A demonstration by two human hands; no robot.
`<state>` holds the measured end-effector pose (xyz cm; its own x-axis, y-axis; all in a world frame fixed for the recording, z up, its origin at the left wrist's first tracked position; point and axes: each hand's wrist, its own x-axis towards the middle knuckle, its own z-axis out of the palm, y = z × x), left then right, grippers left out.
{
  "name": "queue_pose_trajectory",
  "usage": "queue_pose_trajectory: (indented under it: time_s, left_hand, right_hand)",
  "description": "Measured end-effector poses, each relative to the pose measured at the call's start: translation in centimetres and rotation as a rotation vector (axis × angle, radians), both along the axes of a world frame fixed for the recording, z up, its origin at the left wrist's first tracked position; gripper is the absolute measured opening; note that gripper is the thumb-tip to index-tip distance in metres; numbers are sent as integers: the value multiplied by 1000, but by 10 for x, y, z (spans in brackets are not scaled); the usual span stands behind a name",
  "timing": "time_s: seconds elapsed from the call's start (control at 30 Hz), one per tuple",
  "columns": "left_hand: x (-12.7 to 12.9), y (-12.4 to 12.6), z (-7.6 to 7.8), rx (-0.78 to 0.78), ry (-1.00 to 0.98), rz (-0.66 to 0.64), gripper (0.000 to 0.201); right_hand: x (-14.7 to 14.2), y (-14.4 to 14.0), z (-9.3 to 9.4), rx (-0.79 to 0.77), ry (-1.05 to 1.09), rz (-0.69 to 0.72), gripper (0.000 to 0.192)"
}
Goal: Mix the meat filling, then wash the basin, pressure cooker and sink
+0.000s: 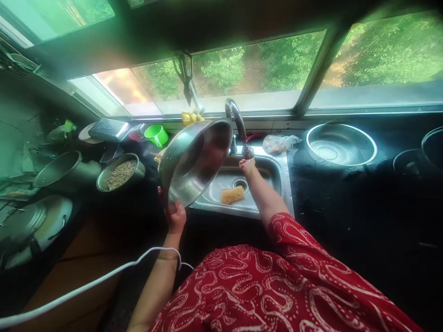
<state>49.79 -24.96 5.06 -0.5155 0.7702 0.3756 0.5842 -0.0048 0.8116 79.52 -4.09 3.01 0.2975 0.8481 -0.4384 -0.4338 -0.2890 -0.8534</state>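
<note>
Hands are apart, each on its own job. Left hand [177,214] is clamped on the near edge of the bowl [197,161], thumb on the side facing the wearer, other fingers mostly hidden behind the metal. Right hand [247,165] is up at the outlet of the tap [236,110], fingers curled; can't tell if it grips the outlet or just touches it. Can't confirm running water either.

Bowl is tipped well over on its side, above the left part of the sink [288,182], mouth turned toward the tap. Inside looks bare where visible; the far wall is in shadow. Sponge [232,195] lies in the basin, next to the drain [240,185], touched by neither hand.

My read on the step: rinsing at the tap, with the right hand seeing to the outlet while the left carries the bowl alone. Next move calls for lining up outlet and bowl mouth, so a firm left grip and a controlled tilt. Watch-outs: one-handed hold on a wide bowl, possibly wet, could slip; its edge sits close to the tap and could knock it.
</note>
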Motion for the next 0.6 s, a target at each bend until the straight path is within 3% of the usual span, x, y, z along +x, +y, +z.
queue_pose_trajectory:
  time_s: [0.07,0.13,0.33,0.4,0.53,0.6]
  left_hand:
    - [-6,2,-5,-75,-90,83,16]
    - [-11,4,-10,-138,-211,148,9]
    - [-27,2,-12,-97,-873,353,17]
    - [-35,-5,-8,-130,-1008,389,21]
    - [-52,-31,-4,-132,-1076,476,24]
    - [-60,-53,-8,-92,-1113,555,25]
  right_hand:
    - [-9,-7,2,-51,73,-27,17]
    - [-12,-24,5,-77,134,-22,23]
    - [23,-88,9,-53,186,68,28]
    - [39,-100,6,-9,-113,189,30]
    - [42,-104,-8,-36,-1129,623,34]
    - [21,-91,-16,-29,-1318,747,20]
